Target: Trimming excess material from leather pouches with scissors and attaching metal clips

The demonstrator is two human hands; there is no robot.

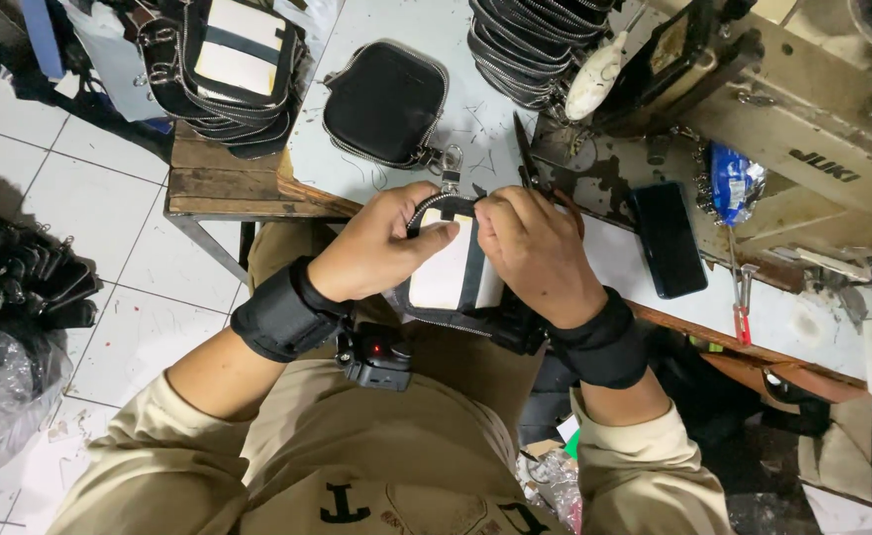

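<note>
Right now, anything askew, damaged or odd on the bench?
Nothing damaged. Loose thread clippings litter the table. Both hands, left hand and right hand, grip the pouch at its zipper edge.

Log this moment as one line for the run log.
left hand: grips pouch top | right hand: pinches zipper edge | pouch: black, white panel, held over lap | finished pouch: on table
</note>
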